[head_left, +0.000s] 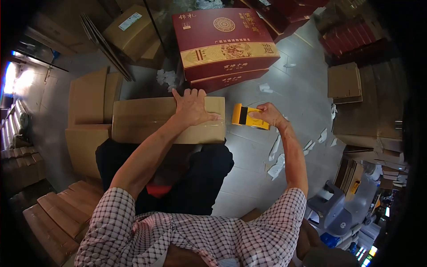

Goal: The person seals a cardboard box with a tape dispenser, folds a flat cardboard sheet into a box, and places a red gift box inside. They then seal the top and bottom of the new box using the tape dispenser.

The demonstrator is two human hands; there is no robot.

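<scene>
A closed brown cardboard box rests across my lap, with shiny clear tape along its top. My left hand lies spread on the top near the box's right end, fingers over the far edge and thumb pointing right. Just off that right end, my right hand grips a yellow tape dispenser with a black band. A small gap separates the dispenser from the box. Its tape roll and cutting edge cannot be made out clearly.
Two stacked red and gold gift boxes stand ahead. Brown cartons are on the left, and flattened cardboard lies lower left. White scraps litter the grey floor. A grey plastic chair is at lower right.
</scene>
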